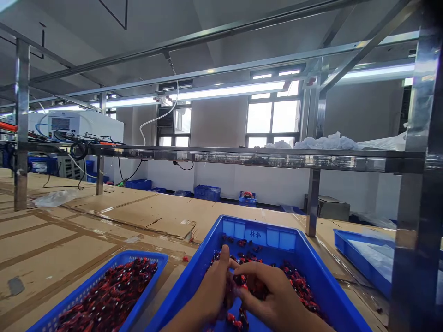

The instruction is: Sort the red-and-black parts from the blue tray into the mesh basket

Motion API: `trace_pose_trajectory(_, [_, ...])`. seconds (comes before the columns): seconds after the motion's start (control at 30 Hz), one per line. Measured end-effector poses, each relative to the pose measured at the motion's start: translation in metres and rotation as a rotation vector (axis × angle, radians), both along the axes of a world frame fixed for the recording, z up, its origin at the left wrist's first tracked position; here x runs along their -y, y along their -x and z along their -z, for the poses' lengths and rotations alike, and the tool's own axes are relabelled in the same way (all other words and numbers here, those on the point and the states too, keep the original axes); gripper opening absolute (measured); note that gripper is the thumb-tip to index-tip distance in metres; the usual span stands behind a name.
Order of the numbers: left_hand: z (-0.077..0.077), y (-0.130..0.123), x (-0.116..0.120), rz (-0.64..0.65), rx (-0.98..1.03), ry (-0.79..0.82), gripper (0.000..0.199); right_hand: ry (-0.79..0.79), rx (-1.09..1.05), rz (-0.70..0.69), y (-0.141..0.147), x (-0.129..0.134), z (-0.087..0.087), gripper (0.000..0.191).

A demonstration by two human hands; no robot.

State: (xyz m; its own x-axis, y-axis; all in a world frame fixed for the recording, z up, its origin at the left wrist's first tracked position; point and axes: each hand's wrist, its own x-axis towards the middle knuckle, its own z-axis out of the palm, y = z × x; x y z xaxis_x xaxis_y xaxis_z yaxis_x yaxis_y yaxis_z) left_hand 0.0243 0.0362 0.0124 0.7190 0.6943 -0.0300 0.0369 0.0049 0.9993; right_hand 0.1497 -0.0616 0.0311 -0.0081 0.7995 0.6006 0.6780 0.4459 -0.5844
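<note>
Both hands are inside a deep blue plastic bin (313, 258), over small glossy red-and-black pieces (299, 281) whose kind I cannot make out. My left hand (216, 283) is closed with its thumb pointing up; its curled fingers and whatever they hold are mostly hidden. Close against it, my right hand (272, 293) pinches a small red-and-black piece (239, 279) between thumb and forefinger. More pieces lie along the bin's sides and far end, and a few show below the hands on its blue floor.
At left, a shallow blue basket (162, 260) is heaped with similar pieces. Metal posts (312, 203) and a shelf rail (214, 154) stand beyond the bin. Another blue tray (363, 263) with clear plastic sits at right. Taped cardboard (138, 216) covers the table.
</note>
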Motion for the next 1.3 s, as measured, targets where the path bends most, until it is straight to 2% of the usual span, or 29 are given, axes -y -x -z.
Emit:
trace_pose_trajectory(0.07, [-0.002, 0.001, 0.000, -0.011, 0.010, 0.024, 0.094, 0.138, -0.319, -0.052, -0.002, -0.001, -0.002, 0.019])
trace_pose_trajectory(0.17, [-0.003, 0.002, -0.002, 0.013, -0.009, 0.121, 0.097, 0.482, -0.886, -0.264, -0.011, -0.008, 0.000, 0.034])
trace_pose_trajectory(0.2, [-0.003, 0.002, -0.003, 0.020, -0.017, 0.161, 0.098, 0.564, -1.003, -0.328, -0.014, -0.010, 0.001, 0.036])
trace_pose_trajectory(0.27, [-0.003, 0.002, -0.003, 0.014, -0.029, 0.235, 0.098, 0.619, -1.066, -0.380, -0.018, -0.016, 0.006, 0.036])
trace_pose_trajectory(0.37, [-0.002, 0.000, -0.001, 0.013, -0.071, 0.317, 0.091, 0.509, -0.869, -0.341, -0.011, -0.020, 0.011, 0.032])
trace_pose_trajectory(0.5, [-0.001, -0.005, 0.004, -0.025, -0.118, 0.354, 0.085, 0.321, -0.395, -0.312, 0.011, -0.011, 0.008, 0.013])
trace_pose_trajectory(0.53, [-0.001, -0.006, 0.005, -0.043, -0.107, 0.353, 0.085, 0.297, -0.285, -0.301, 0.015, -0.007, 0.005, 0.013])
trace_pose_trajectory(0.63, [-0.004, -0.008, 0.009, -0.088, -0.056, 0.401, 0.085, 0.275, 0.003, -0.197, 0.022, 0.003, -0.003, 0.021])
trace_pose_trajectory(0.77, [-0.011, -0.006, 0.013, -0.108, -0.043, 0.458, 0.086, 0.351, 0.280, -0.031, 0.022, 0.005, -0.007, 0.023])
trace_pose_trajectory(0.87, [-0.015, -0.004, 0.015, -0.126, -0.026, 0.469, 0.082, 0.369, 0.373, 0.032, 0.021, 0.005, -0.005, 0.022])
trace_pose_trajectory(1.03, [-0.021, -0.002, 0.021, -0.083, 0.005, 0.534, 0.083, 0.292, 0.415, 0.094, 0.022, 0.005, 0.002, 0.025])
trace_pose_trajectory(1.17, [-0.023, 0.000, 0.022, -0.054, 0.020, 0.593, 0.085, 0.235, 0.369, 0.111, 0.024, 0.005, 0.005, 0.023])
trace_pose_trajectory(1.3, [-0.021, 0.001, 0.018, -0.012, -0.001, 0.727, 0.084, 0.122, 0.300, 0.136, 0.024, 0.005, 0.004, 0.028])
